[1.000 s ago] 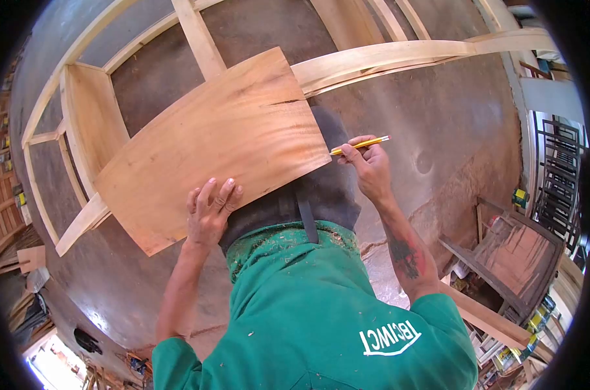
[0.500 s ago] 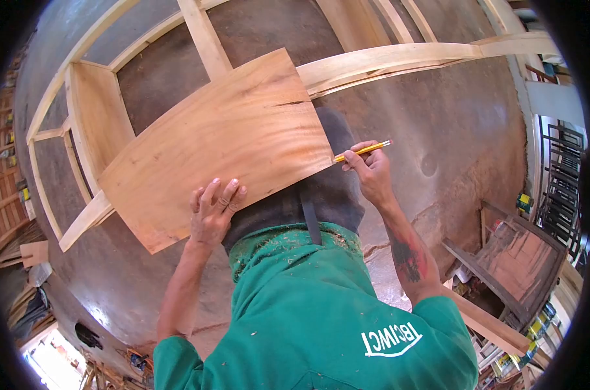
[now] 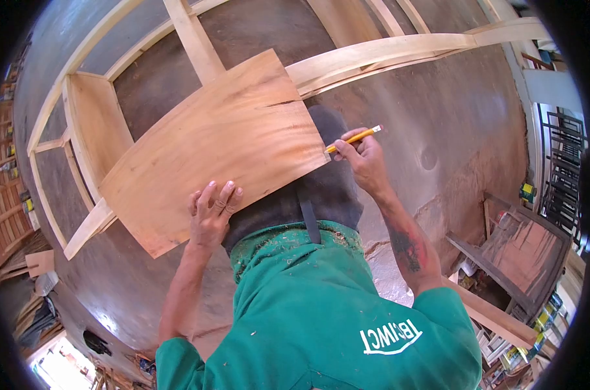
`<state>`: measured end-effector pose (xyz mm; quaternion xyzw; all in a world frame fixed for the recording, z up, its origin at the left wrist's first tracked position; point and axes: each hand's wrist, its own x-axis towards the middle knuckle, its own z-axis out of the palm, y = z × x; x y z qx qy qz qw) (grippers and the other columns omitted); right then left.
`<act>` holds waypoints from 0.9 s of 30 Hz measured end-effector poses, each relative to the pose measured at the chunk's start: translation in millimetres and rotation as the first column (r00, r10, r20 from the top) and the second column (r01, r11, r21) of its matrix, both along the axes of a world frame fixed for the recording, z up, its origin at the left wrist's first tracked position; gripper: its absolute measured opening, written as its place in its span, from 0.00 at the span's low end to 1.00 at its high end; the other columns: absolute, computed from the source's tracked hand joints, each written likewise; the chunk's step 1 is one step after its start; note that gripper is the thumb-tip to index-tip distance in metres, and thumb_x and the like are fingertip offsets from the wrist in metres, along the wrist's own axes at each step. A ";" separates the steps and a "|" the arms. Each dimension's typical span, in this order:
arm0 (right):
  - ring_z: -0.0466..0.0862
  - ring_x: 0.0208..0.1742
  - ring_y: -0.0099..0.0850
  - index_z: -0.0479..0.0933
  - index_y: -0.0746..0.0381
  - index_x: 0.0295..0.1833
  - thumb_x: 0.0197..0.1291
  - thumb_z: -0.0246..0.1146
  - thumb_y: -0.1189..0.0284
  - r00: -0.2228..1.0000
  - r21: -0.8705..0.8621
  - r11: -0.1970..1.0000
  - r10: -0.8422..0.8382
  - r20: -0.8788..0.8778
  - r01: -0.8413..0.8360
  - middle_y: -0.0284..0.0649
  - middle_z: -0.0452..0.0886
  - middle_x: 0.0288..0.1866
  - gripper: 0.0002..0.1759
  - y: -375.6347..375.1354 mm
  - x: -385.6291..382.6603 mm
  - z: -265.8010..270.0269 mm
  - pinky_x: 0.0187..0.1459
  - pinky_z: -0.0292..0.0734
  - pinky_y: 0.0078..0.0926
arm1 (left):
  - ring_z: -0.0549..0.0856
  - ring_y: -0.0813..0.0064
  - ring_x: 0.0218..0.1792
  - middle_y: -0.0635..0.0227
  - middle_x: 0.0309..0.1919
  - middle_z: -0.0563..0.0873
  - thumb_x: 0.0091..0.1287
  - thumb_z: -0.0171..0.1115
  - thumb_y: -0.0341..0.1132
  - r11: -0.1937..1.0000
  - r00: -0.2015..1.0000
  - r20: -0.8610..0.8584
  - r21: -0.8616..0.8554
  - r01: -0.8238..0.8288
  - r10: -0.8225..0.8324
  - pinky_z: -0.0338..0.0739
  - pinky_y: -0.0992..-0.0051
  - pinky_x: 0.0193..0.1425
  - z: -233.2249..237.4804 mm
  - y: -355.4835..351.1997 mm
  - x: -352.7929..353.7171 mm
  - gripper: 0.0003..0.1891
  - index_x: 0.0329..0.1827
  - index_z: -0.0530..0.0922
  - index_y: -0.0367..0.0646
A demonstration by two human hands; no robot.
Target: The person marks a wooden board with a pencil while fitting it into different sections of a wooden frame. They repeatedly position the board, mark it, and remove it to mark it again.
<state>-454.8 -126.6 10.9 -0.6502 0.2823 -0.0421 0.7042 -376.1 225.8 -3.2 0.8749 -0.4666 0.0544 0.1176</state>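
Observation:
A curved-edge wooden panel (image 3: 204,143) lies across my lap and against the pale wooden frame, with a dark crack near its right end. My left hand (image 3: 211,214) grips the near edge, its fingers bent over the top face; the thumb is hidden. My right hand (image 3: 361,159) pinches a yellow pencil (image 3: 356,137) beside the panel's right end. The pencil's lower tip is at or very near that edge, close to the near right corner; whether it touches is hard to tell. Its eraser end points up and right.
The pale curved wooden frame (image 3: 386,52) stands on the brown floor (image 3: 451,123) beyond the panel. At the right lie a dark-framed panel (image 3: 522,250) and a wooden beam (image 3: 493,315). Dark metal racks (image 3: 561,172) stand farther back, and stacked timber lines the left.
My right hand has shifted slightly, and the pencil is tilted more steeply at the panel's right edge. The left hand keeps its place on the panel. The view has moved a little.

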 end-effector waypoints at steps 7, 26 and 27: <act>0.84 0.38 0.23 0.71 0.66 0.48 0.68 0.63 0.74 1.000 0.005 1.000 -0.009 -0.006 0.009 0.41 0.82 0.37 0.10 1.9 -6.1 -1.3 0.39 0.79 0.19 | 0.72 0.67 0.66 0.82 0.67 0.78 0.62 0.62 0.28 1.000 0.999 0.029 -0.011 0.018 -0.018 0.61 0.61 0.70 -7.9 2.2 -0.4 0.25 0.63 0.81 0.62; 0.83 0.37 0.23 0.72 0.67 0.45 0.68 0.63 0.75 1.000 -0.069 0.997 0.023 -0.020 -0.024 0.42 0.83 0.37 0.08 2.7 2.5 6.2 0.40 0.80 0.19 | 0.73 0.67 0.66 0.82 0.67 0.78 0.63 0.61 0.27 1.000 1.000 0.021 -0.018 0.020 -0.019 0.61 0.61 0.71 -5.6 1.5 -0.8 0.25 0.63 0.81 0.61; 0.83 0.36 0.23 0.73 0.67 0.44 0.68 0.63 0.75 0.999 -0.083 0.996 0.032 -0.029 -0.034 0.41 0.83 0.36 0.07 1.7 1.1 5.9 0.40 0.79 0.19 | 0.72 0.67 0.66 0.82 0.67 0.78 0.62 0.61 0.26 1.000 1.000 0.005 -0.011 0.015 -0.015 0.62 0.61 0.70 -2.7 0.7 1.2 0.25 0.63 0.81 0.60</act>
